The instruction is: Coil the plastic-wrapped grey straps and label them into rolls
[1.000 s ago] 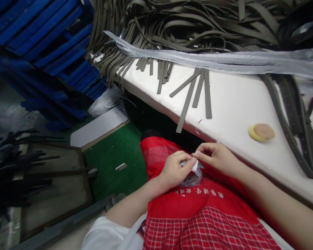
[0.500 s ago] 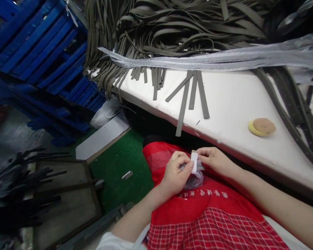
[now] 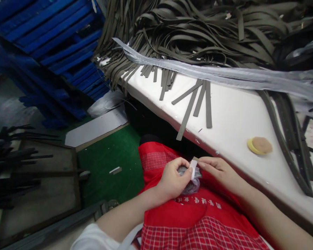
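Both hands are down low in front of the lap, meeting in the middle. The left hand (image 3: pixel 172 178) is curled into a loose fist, knuckles up, thumb and forefinger pinched together at the tip. The left forearm runs in bare from the lower left, with a white sleeve bunched near the elbow. The right hand (image 3: pixel 219 168) comes in from the right, flatter and more stretched out, fingers pointing left, thumb and forefinger also pinched, fingertips nearly touching the left hand's. The right forearm is bare and angles off toward the bottom right corner.
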{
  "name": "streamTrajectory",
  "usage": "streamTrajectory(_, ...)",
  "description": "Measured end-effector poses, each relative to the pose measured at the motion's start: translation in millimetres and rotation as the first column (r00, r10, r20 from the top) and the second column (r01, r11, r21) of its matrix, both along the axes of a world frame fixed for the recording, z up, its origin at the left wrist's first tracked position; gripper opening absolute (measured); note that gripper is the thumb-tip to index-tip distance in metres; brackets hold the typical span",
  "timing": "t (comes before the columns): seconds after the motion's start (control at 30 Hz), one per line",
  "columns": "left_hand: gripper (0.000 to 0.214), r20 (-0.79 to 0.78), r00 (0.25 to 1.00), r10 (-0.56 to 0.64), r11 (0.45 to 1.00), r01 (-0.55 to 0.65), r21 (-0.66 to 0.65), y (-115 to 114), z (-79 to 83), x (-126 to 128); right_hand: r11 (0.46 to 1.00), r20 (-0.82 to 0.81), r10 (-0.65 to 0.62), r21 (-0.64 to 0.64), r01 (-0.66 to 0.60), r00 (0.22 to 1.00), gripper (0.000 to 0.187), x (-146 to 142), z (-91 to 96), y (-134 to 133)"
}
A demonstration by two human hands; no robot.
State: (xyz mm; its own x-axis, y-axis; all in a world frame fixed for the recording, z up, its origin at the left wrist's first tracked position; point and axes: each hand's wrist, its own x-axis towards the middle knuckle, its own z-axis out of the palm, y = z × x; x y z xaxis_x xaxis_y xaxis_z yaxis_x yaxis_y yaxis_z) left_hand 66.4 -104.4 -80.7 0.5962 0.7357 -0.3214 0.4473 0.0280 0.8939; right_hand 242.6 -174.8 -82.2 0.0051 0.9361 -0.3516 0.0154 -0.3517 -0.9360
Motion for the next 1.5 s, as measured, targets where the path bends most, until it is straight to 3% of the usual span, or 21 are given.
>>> streamTrajectory(0.13,0.014,0.037,0.999,0.005,0.997,-0.008,0.071,-4.3,-2.9,1.1,0.999,0.009,0.033,-0.027,-0.033,0.999,0.037,3.5,1.2,-0.2)
streamTrajectory(0.27,0.015,-0.022,0.999,-0.038,0.991,0.041,0.128,-6.9,5.9,0.6,0.988,-0.062,-0.005,-0.157,-0.005,0.998,0.036,2.4,-4.4,3.2)
streamTrajectory(0.53,0.018,-0.091,0.993,-0.081,0.982,0.095,0.161,-9.6,13.9,1.1,0.971,-0.097,0.064,-0.223,-0.085,0.993,0.034,8.3,-4.0,10.9)
streamTrajectory(0.63,0.021,-0.104,0.991,-0.086,0.986,0.100,0.131,-8.6,12.4,0.2,0.975,-0.025,0.085,-0.203,-0.089,0.996,0.030,5.3,-7.6,7.7)
streamTrajectory(0.7,0.028,-0.142,0.981,-0.129,0.983,0.146,0.110,-3.5,11.8,-0.8,0.988,0.126,0.083,-0.140,-0.065,0.989,0.024,1.1,-9.4,3.6)
streamTrajectory(0.8,0.033,-0.203,0.938,-0.282,0.958,0.285,-0.017,11.7,10.2,-1.3,0.998,0.421,0.049,0.016,-0.062,0.906,0.016,-5.7,-8.6,-3.7)
streamTrajectory(0.9,0.032,-0.116,0.934,-0.337,0.932,0.313,-0.185,29.0,7.1,1.4,0.957,0.602,0.057,0.194,-0.215,0.796,0.021,-10.5,-4.5,-11.7)
streamTrajectory(0.97,0.033,-0.050,0.961,-0.273,0.943,0.257,-0.210,37.6,4.7,5.9,0.911,0.682,0.036,0.277,-0.304,0.730,0.030,-12.7,-2.0,-17.2)
streamTrajectory(1.07,0.037,0.071,0.986,-0.151,0.946,0.165,-0.279,43.5,1.8,16.9,0.889,0.767,-0.085,0.347,-0.300,0.636,0.041,-13.7,-2.9,-24.2)
streamTrajectory(1.2,0.041,0.268,0.962,0.050,0.793,0.125,-0.596,38.9,-3.3,35.9,0.895,0.835,-0.211,0.374,-0.243,0.509,0.044,-9.1,-12.6,-32.7)
streamTrajectory(1.27,0.043,0.261,0.960,0.100,0.753,0.099,-0.651,32.3,-8.1,43.3,0.903,0.861,-0.226,0.360,-0.233,0.456,0.045,-7.9,-16.4,-38.1)
streamTrajectory(1.37,0.051,0.229,0.970,0.077,0.745,0.097,-0.660,22.1,-20.5,47.2,0.938,0.877,-0.169,0.283,-0.198,0.450,0.047,-10.9,-16.8,-44.3)
streamTrajectory(1.5,0.047,0.225,0.974,-0.009,0.659,0.175,-0.732,22.0,-44.7,42.0,0.932,0.836,-0.117,0.279,-0.233,0.536,0.045,1.1,-8.0,-45.2)
